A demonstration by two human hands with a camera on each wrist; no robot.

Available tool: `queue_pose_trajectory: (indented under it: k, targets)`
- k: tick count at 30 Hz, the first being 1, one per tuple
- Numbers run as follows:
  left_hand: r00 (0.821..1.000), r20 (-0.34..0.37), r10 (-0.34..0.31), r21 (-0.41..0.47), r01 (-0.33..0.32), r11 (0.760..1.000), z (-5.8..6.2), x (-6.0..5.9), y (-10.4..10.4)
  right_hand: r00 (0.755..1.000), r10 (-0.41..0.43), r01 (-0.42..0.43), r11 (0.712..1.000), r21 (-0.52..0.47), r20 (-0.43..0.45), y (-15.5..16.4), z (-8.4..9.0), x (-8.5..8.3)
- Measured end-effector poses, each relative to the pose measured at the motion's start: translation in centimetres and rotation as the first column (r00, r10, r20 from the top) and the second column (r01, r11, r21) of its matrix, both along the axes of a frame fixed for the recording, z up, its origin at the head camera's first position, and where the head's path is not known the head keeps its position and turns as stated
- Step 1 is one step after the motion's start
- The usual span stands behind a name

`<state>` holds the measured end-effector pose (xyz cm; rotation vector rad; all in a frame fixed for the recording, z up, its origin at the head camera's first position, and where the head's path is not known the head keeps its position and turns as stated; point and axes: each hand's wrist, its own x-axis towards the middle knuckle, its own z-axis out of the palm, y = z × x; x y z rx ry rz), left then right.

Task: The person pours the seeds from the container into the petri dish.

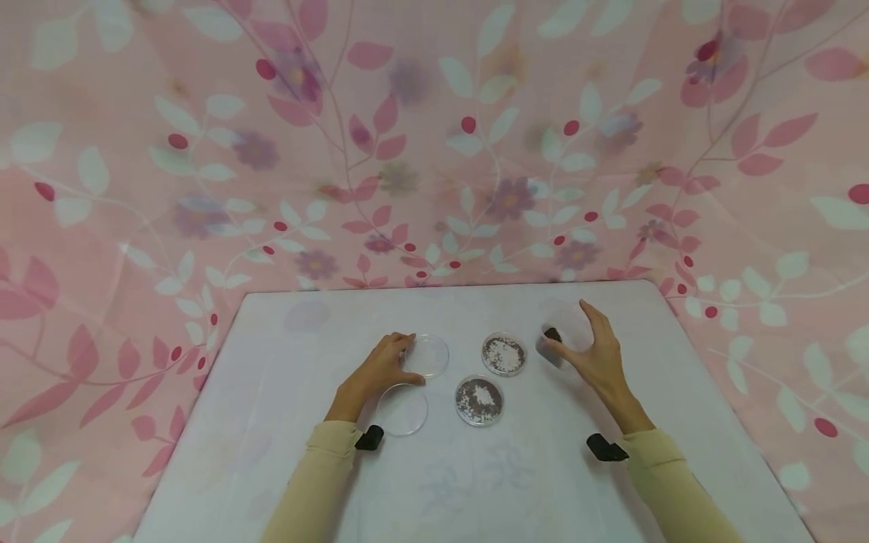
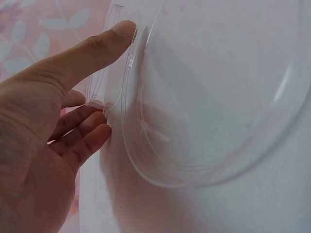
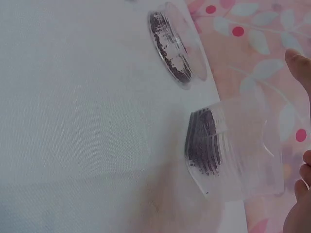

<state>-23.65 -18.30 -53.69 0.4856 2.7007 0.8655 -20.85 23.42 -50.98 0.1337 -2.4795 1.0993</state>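
Note:
In the head view my left hand (image 1: 380, 368) spans the left side of a clear petri dish (image 1: 434, 357), thumb and fingers at opposite parts of its rim. The left wrist view shows the thumb overlapping that dish and the fingers at its lower edge. A second clear dish (image 2: 194, 116) lies nearer, beside the left wrist. My right hand (image 1: 600, 358) is spread around a clear plastic container (image 3: 243, 150) with dark grains (image 3: 204, 141) at its bottom. In the right wrist view, a gap shows between the fingers and this container.
Two petri dishes with dark grains and white bits stand mid-table, one farther back (image 1: 504, 354), one nearer (image 1: 479, 400). A white cloth covers the table (image 1: 516, 498). Pink floral fabric (image 1: 434, 151) hangs behind and at both sides.

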Motion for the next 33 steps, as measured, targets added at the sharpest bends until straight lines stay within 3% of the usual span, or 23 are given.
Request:
queue_pose_trajectory:
  k: [2, 5, 9, 13, 20, 33]
  targets:
    - [1.000, -0.004, -0.005, -0.004, 0.005, 1.000, 0.0, 0.0, 0.0, 0.999, -0.028, 0.028, 1.000, -0.007, 0.015, 0.4, 0.0, 0.0]
    - [1.000, -0.011, -0.003, -0.010, 0.003, 1.000, 0.2, 0.1, -0.1, 0.992, -0.052, 0.054, 0.998, -0.018, 0.112, 1.1, -0.3, 0.0]
    - [1.000, -0.019, 0.000, -0.011, 0.000, 1.000, 0.5, 0.2, -0.1, 0.959, -0.023, 0.039, 0.998, -0.051, 0.282, 1.8, -1.3, 0.2]
    - [1.000, -0.012, 0.000, -0.008, 0.000, 1.000, 0.5, 0.1, -0.2, 0.923, 0.013, 0.022, 0.996, -0.087, 0.384, 2.1, -2.3, 0.6]
    - [1.000, -0.019, -0.018, -0.001, 0.018, 1.000, 0.2, 0.0, -0.3, 0.914, 0.054, 0.017, 0.985, -0.172, 0.401, 2.3, -3.1, 0.9]
    - [1.000, -0.005, -0.018, 0.009, 0.018, 1.000, 0.0, -0.2, -0.5, 0.906, 0.079, 0.020, 0.973, -0.228, 0.417, 2.2, -3.3, 0.8]
